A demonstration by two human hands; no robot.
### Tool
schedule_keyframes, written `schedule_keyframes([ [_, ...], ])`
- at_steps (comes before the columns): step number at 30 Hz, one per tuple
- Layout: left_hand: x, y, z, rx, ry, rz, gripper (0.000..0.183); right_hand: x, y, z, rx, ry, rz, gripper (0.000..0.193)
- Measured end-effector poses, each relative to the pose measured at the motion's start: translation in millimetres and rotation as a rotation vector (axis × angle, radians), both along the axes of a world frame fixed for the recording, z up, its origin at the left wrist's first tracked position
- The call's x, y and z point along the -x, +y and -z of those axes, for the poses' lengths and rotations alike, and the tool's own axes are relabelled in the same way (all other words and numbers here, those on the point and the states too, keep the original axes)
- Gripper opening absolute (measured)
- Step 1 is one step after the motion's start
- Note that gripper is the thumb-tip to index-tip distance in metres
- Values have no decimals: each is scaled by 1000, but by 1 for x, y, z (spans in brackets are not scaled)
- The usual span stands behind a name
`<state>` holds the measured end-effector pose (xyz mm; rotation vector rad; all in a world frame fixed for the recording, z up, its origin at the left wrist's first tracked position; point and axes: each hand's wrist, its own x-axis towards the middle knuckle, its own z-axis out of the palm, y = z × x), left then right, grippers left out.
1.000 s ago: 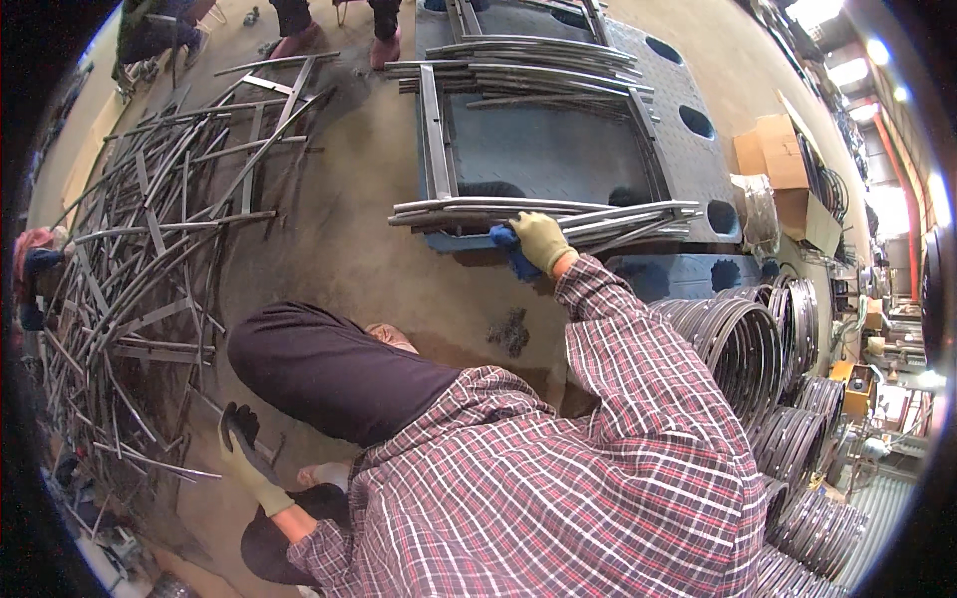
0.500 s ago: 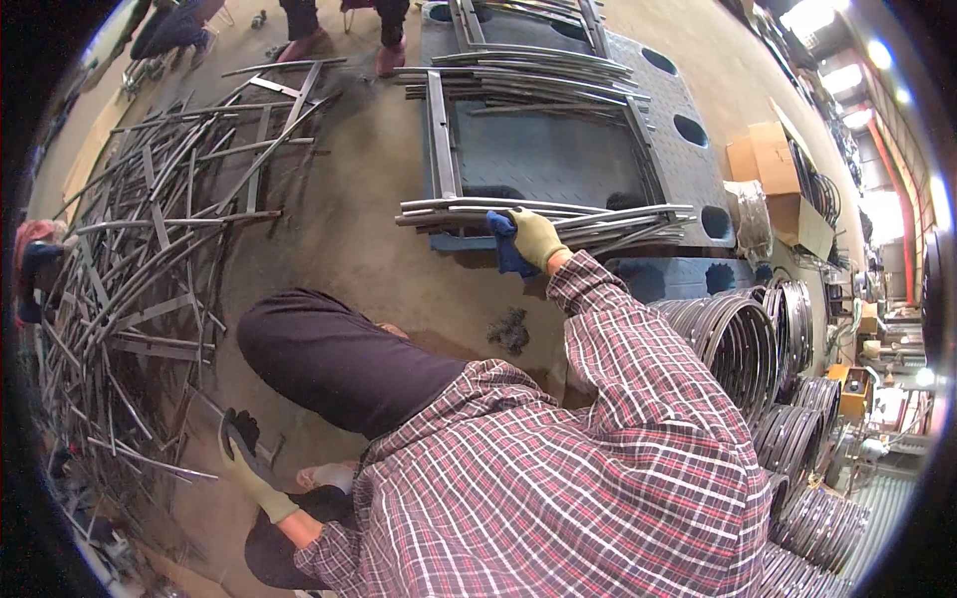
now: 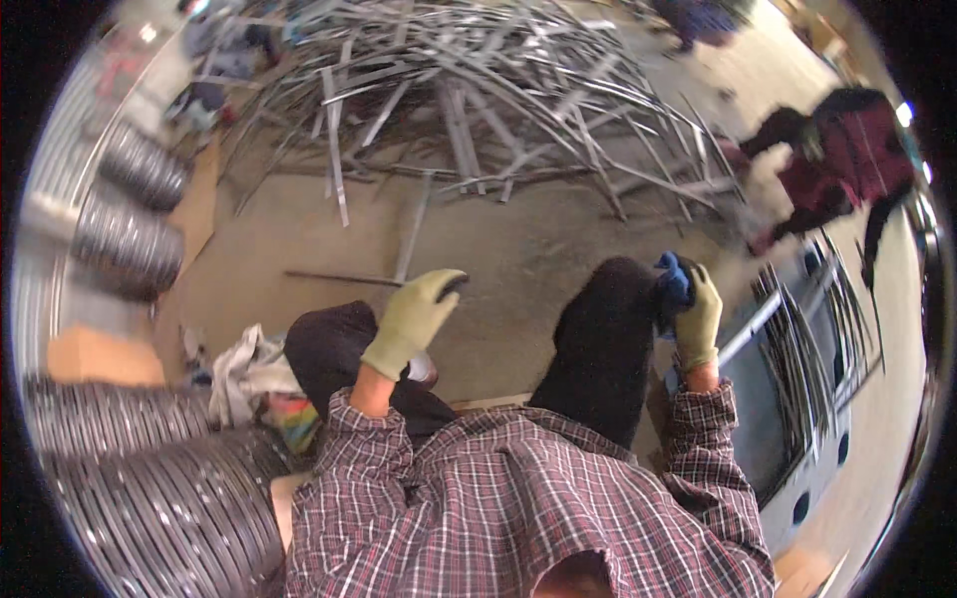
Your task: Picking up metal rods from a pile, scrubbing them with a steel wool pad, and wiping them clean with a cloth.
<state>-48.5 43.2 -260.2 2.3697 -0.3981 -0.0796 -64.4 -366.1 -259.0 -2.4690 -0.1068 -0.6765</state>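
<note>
My left hand (image 3: 414,324), in a pale yellow-green glove with a black palm, is above my left knee. Its fingers bend loosely to the right, and I see nothing in them. Just beyond it on the floor lies a T-shaped piece of metal bars (image 3: 415,231), one bar end close to the glove. My right hand (image 3: 700,317), gloved alike, is closed on a blue cloth (image 3: 674,283) beside my right knee. Ahead spreads a large tangled pile of grey metal bars and frames (image 3: 459,110).
Stacks of dark metal rings (image 3: 169,508) stand at the left, near a cardboard box (image 3: 105,356) and a pale crumpled cloth (image 3: 249,369). A blue slotted platform (image 3: 755,419) bearing thin metal rods (image 3: 797,364) is at right. Another person (image 3: 847,159) bends over beyond it.
My view has swung left, so the bar pile is now ahead and the platform at right. My right hand has come away from the rods with the blue cloth. My left hand is raised.
</note>
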Motion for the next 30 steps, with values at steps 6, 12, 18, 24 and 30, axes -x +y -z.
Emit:
schedule_keyframes([
  [6, 30, 27, -1, -267, 237, 46, 35, -88, 98, -64, -118, -73, -262, 44],
  [12, -16, 56, 70, -240, 328, 253, 33, -130, 184, 15, 167, 152, -532, 47],
  [18, -105, 122, 214, -532, 521, -122, 35, -126, 242, 64, 315, 749, -1032, 33],
  [24, -121, 147, 323, -728, 390, -291, 70, -149, 231, 70, 322, 780, -921, 31],
  [30, -141, 154, 362, -811, 281, -587, 80, -151, 210, 69, 304, 870, -763, 39],
])
